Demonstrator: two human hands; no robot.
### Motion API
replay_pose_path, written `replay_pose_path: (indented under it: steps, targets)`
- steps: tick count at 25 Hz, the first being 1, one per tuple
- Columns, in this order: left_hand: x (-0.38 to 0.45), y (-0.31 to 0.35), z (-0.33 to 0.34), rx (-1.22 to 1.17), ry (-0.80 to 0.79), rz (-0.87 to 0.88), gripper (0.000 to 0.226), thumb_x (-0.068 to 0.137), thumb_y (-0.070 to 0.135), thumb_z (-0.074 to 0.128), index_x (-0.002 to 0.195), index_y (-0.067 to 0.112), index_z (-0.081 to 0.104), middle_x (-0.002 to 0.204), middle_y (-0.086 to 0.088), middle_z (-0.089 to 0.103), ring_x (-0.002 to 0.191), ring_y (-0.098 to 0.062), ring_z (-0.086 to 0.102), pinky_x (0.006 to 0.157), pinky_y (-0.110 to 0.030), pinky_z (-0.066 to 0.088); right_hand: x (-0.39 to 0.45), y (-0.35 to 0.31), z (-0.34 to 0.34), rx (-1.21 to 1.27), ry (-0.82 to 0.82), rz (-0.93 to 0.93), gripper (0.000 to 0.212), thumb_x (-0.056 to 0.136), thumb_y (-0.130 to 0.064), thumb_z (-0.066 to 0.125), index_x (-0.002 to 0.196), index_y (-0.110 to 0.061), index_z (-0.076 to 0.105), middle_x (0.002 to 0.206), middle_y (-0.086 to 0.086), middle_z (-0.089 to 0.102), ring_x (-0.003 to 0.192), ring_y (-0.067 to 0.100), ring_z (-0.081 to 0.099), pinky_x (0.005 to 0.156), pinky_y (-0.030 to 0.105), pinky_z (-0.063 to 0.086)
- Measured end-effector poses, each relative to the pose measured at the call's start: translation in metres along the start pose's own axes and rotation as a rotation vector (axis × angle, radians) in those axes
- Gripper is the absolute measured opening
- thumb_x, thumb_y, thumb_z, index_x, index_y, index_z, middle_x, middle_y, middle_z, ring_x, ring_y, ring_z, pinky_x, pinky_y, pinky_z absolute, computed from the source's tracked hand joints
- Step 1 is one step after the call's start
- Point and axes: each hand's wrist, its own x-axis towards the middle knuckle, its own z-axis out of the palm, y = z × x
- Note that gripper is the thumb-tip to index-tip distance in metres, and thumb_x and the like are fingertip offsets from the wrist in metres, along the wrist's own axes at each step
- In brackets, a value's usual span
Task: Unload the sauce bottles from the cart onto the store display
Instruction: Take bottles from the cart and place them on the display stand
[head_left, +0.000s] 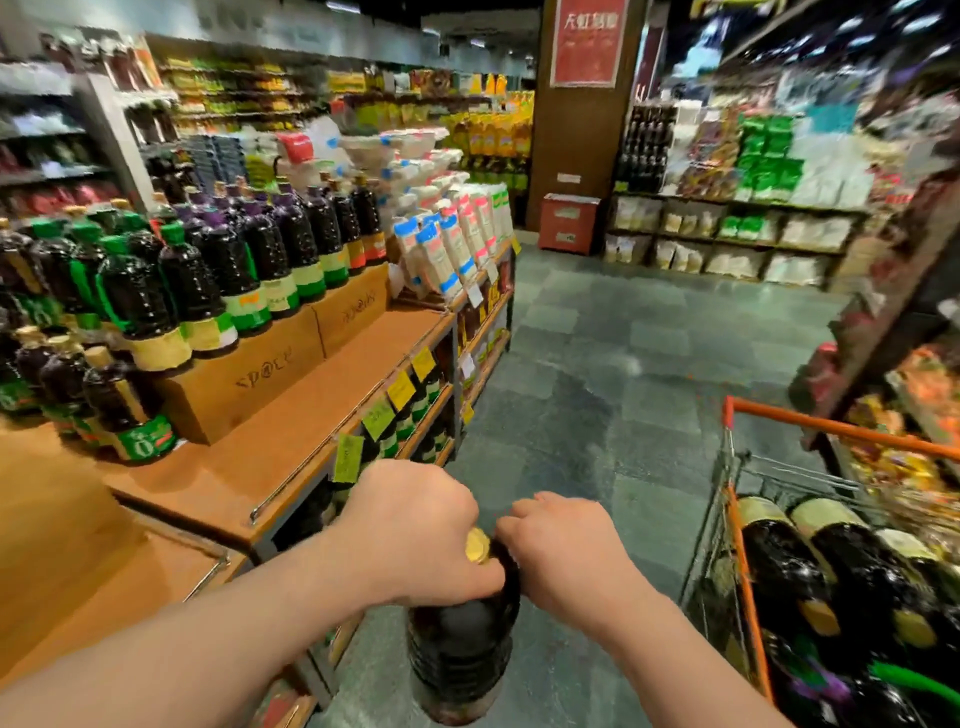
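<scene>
- Head view, lower centre of frame: both hands hold one dark sauce bottle (462, 639) upright over the grey floor (597, 364), between the display and the cart.
- Left hand (415, 530): grip curled around the bottle's neck just under the gold cap (477, 545); fingers wrapped and mostly hidden from above.
- Right hand (561, 551): grip also closed on the bottle's top, from the right side, knuckles up; thumb and fingertips are hidden behind the bottle's shoulder.
- Lower right of frame: cart (737, 519) with orange rim and wire sides; several more dark bottles (789, 561) lie in it, cream labels toward the camera, packed against each other.
- Left of frame: wooden display shelf (322, 405), its top partly bare along the near edge. Rows of dark bottles with green and purple caps (228, 260) stand on cardboard boxes (249, 374) at the back of it.
- Far left, a smaller cluster of gold-capped bottles (119, 400) stands directly on the shelf top.
- Yellow and green price tags (400, 389) hang along the shelf's front edge; lower tiers hold more bottles, blurred.
- Centre background: white packets with blue and pink bands (447, 244) at the display's far end.
- Upper centre: brown pillar with a red sign (589, 41); text too blurred to read.
</scene>
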Motion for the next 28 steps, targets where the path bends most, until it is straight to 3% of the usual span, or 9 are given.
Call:
replay_pose_path:
  steps: [5,9,11,15,17,21,25,28]
  targets:
    - [0.103,-0.050,0.022,-0.039,0.038,-0.042,0.060,0.071,0.072,0.040,0.058,0.014,0.043,0.052,0.000,0.041,0.054,-0.018,0.040,0.047,-0.024,0.025,0.082,0.072,0.033,0.001,-0.009,0.021,0.026,0.038,-0.025,0.075,0.054,-0.025,0.054,0.052,-0.008,0.048,0.047,0.016,0.053,0.036,0.020,0.022]
    - [0.197,-0.071,0.041,-0.052,0.043,-0.081,0.055,0.071,0.069,0.038,0.057,0.016,0.041,0.051,0.001,0.035,0.049,-0.019,0.031,0.047,-0.024,0.026,0.149,0.158,0.076,0.080,0.048,-0.066,0.002,0.057,-0.026,0.051,0.058,-0.025,0.051,0.057,-0.008,0.049,0.053,0.016,0.054,0.036,0.024,0.031]
    - [0.243,-0.084,0.046,-0.062,0.033,-0.116,0.055,0.074,0.068,0.039,0.057,0.016,0.042,0.051,0.002,0.035,0.047,-0.017,0.030,0.047,-0.024,0.028,0.187,0.200,0.088,0.111,0.055,-0.109,0.008,0.060,-0.027,0.045,0.062,-0.026,0.053,0.059,-0.009,0.048,0.055,0.015,0.053,0.036,0.025,0.033]
    - [0.326,-0.121,0.052,-0.083,0.008,-0.224,0.058,0.077,0.073,0.038,0.059,0.018,0.045,0.053,0.005,0.041,0.050,-0.015,0.038,0.049,-0.023,0.031,0.273,0.268,0.103,0.090,0.045,-0.201,0.006,0.054,-0.027,0.055,0.060,-0.026,0.053,0.058,-0.009,0.047,0.053,0.015,0.052,0.038,0.023,0.026]
    - [0.361,-0.145,0.060,-0.095,-0.015,-0.277,0.061,0.077,0.075,0.037,0.059,0.017,0.044,0.055,0.005,0.043,0.054,-0.016,0.042,0.050,-0.023,0.033,0.317,0.292,0.113,0.112,0.023,-0.226,0.008,0.054,-0.027,0.058,0.061,-0.026,0.055,0.059,-0.008,0.047,0.054,0.016,0.053,0.039,0.023,0.030]
    - [0.419,-0.201,0.082,-0.157,-0.078,-0.360,0.060,0.075,0.077,0.041,0.058,0.019,0.042,0.060,0.006,0.044,0.062,-0.018,0.047,0.053,-0.026,0.036,0.399,0.322,0.146,0.161,-0.016,-0.273,0.018,0.064,-0.034,0.042,0.069,-0.027,0.059,0.067,-0.009,0.053,0.063,0.016,0.057,0.044,0.023,0.034]
    - [0.481,-0.268,0.107,-0.207,-0.116,-0.361,0.058,0.071,0.077,0.046,0.059,0.020,0.045,0.061,0.007,0.047,0.061,-0.015,0.048,0.052,-0.027,0.038,0.482,0.342,0.178,0.231,-0.088,-0.283,0.026,0.073,-0.033,0.041,0.087,-0.025,0.061,0.084,-0.006,0.057,0.083,0.019,0.058,0.056,0.033,0.049]
    - [0.516,-0.312,0.121,-0.204,-0.123,-0.388,0.056,0.071,0.076,0.047,0.061,0.021,0.047,0.064,0.007,0.049,0.063,-0.015,0.049,0.052,-0.028,0.036,0.540,0.352,0.198,0.264,-0.056,-0.306,0.035,0.071,-0.036,0.032,0.083,-0.024,0.062,0.080,-0.005,0.058,0.079,0.021,0.059,0.053,0.033,0.048]
